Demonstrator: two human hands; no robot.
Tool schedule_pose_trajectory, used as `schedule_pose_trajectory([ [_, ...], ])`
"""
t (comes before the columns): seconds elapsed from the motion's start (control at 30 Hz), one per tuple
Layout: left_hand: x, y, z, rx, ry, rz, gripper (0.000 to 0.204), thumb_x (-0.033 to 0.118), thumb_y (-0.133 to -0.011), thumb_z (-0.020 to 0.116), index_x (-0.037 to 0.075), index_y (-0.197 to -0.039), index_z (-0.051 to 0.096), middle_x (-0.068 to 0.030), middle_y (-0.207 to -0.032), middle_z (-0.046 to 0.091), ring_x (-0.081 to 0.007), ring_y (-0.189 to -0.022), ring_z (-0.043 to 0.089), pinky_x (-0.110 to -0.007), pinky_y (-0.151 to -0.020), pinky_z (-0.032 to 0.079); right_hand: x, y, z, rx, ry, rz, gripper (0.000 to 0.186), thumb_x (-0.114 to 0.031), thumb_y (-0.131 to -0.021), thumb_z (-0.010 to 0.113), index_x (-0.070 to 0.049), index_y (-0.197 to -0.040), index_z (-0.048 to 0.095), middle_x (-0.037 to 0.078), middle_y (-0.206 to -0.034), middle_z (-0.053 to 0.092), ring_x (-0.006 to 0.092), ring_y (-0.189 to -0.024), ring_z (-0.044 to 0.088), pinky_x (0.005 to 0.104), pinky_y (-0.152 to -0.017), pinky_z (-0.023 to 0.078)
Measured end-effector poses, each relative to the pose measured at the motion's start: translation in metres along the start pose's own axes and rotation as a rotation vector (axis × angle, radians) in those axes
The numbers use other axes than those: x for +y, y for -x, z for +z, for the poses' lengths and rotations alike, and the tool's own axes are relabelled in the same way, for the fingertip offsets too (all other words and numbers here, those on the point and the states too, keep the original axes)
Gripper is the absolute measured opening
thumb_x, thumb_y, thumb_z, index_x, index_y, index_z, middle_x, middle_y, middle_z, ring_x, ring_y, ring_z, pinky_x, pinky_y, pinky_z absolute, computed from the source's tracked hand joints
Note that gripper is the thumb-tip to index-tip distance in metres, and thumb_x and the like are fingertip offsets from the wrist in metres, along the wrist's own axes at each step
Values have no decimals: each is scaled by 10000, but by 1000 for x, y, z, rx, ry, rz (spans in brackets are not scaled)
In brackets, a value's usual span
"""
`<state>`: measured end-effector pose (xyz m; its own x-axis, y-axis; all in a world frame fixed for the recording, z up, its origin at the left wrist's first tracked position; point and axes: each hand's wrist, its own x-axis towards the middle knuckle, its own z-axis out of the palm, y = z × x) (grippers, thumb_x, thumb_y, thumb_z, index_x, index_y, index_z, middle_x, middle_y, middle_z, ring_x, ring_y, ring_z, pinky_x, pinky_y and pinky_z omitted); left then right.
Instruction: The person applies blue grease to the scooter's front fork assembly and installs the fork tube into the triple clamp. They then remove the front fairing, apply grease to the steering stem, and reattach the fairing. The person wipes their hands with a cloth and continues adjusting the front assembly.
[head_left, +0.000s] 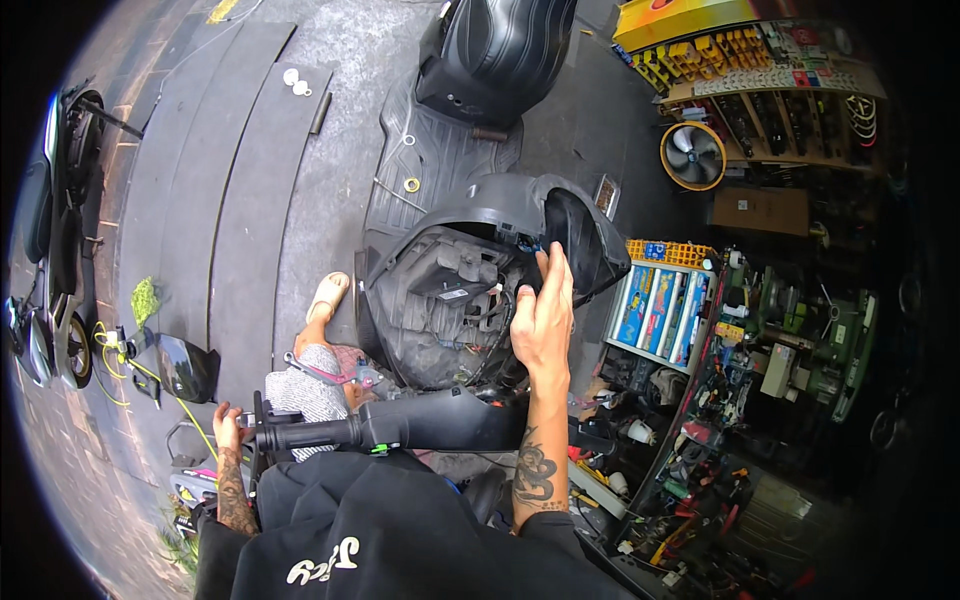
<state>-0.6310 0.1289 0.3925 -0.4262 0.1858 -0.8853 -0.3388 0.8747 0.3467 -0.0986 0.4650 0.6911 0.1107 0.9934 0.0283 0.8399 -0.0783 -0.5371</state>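
Dark grey, curved plastic scooter front cowl [475,200] stood mid-scene, over an exposed, dusty black cavity [450,290] with loose wiring. The right hand [543,310] lay at the cowl's right inner edge, its fingers straight and unclenched; whether they touched it could not be told. The left hand [229,428] was at the left end of the black handlebar [320,433], its fingers bent, though any grip was unclear.

Farther off lay a ribbed dark footboard [392,205] bearing a yellow ring [412,185], and beyond it a padded black seat [510,50]. The floor [330,130] was worn grey concrete, with long dark grey panels [190,150] on the left, and a parked dark motorcycle [60,240] stood at the far left on brownish paving [75,440].

Along the right were crowded shelves [780,90], an orange-rimmed round fan [693,156], a brown cardboard box [760,210] and a pale rack [613,320] of blue-and-white packages [655,310]. Nearer, tools and small parts [725,410] cluttered the right side.
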Motion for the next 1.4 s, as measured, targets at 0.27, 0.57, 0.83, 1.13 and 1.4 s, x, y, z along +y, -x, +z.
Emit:
schedule_pose_trajectory([
  [0.27, -13, -8, 8, 27, -15, 35, 631, 225, -869, 739, 137, -1467, 558, -95, -1258, 644, -177, -809, 620, -333, -609, 529, 2, -5, 0, -48, 81, -13, 690, -67, -941, 536, 94, -1583, 343, 312, -1579, 460, 436, -1549, 345, 471, -1261, 314],
  [0.57, -36, -23, 7, 35, 34, 51, 637, 221, -867, 754, 135, -1466, 553, -93, -1284, 637, -239, -1028, 665, -401, -730, 573, 3, -3, -8, 40, 194, -100, 685, -48, -950, 556, 74, -1590, 346, 330, -1497, 532, 393, -1213, 652, 458, -1066, 504],
  [0.83, -49, -36, 21, 12, 215, 96, 669, 142, -842, 801, 30, -1448, 541, -99, -1006, 693, -172, -700, 660, -303, -622, 550, 28, -14, 3, 35, -1005, 366, 713, -273, -1079, 425, -81, -1698, 130, 252, -1628, 449, 192, -595, 666, 233, -398, 441],
  [1.13, -42, -39, 16, -10, 98, 111, 691, 153, -837, 800, 15, -1462, 540, -115, -1107, 680, -201, -864, 668, -326, -742, 549, 37, -10, 15, -34, -983, 396, 731, -329, -1059, 396, -93, -1707, 154, 276, -1658, 396, 134, -494, 533, 247, -370, 372],
  [1.4, -34, -36, 15, -8, 84, 42, 696, 188, -844, 796, 60, -1478, 537, -108, -1110, 684, -181, -797, 658, -335, -631, 533, 39, 12, 4, -34, -952, 434, 709, -303, -1065, 379, -82, -1703, 162, 256, -1647, 428, 139, -496, 549, 242, -364, 369],
])
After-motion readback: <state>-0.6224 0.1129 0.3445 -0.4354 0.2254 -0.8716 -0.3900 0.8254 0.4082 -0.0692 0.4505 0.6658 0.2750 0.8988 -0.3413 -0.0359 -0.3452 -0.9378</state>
